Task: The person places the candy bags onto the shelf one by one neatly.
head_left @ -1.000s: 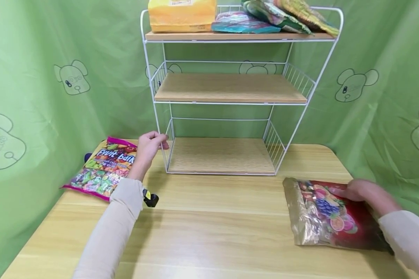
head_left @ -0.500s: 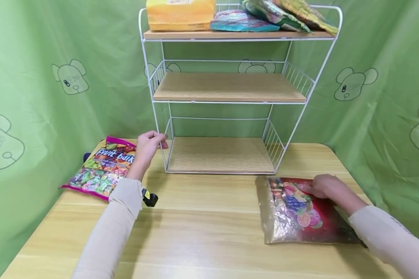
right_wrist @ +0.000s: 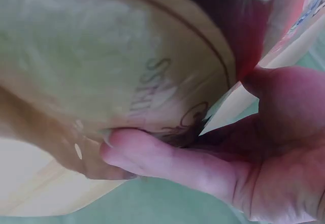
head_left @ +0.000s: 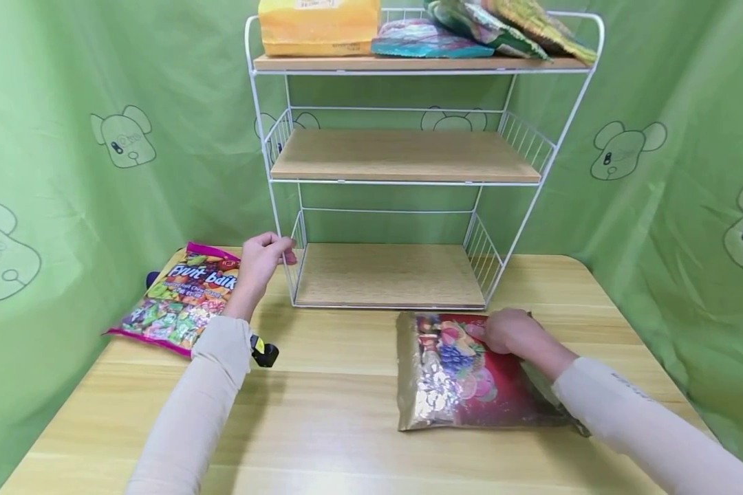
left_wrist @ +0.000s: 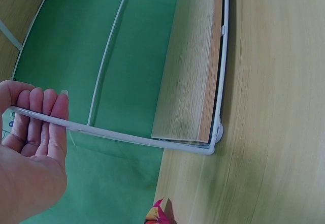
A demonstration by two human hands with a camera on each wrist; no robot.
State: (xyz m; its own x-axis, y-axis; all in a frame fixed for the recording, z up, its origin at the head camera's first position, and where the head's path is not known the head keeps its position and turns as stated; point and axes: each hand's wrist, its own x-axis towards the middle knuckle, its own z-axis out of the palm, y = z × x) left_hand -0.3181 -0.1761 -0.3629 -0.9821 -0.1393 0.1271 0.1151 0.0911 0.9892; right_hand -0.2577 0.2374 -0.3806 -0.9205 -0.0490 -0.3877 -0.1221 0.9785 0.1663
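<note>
My left hand [head_left: 263, 260] holds the left front post of a white wire shelf rack [head_left: 405, 155] with wooden boards. In the left wrist view its thumb and fingers curl round the thin white post [left_wrist: 117, 135]. My right hand [head_left: 520, 334] grips the far edge of a red and gold bag [head_left: 501, 388] printed with fruit, low over the table in front of the rack. The right wrist view shows the thumb [right_wrist: 167, 155] pressed on the bag's printed film; the other fingers are mostly hidden there.
A pink-edged fruit candy bag [head_left: 186, 299] lies left of the rack. On the top shelf sit an orange package [head_left: 319, 29], a teal bag [head_left: 430, 41] and green and yellow bags [head_left: 535, 27]. A green curtain [head_left: 669, 206] surrounds the wooden table [head_left: 322, 419].
My right hand has brought the red and gold bag leftward from the table's right side to in front of the rack. The left hand stays on the post.
</note>
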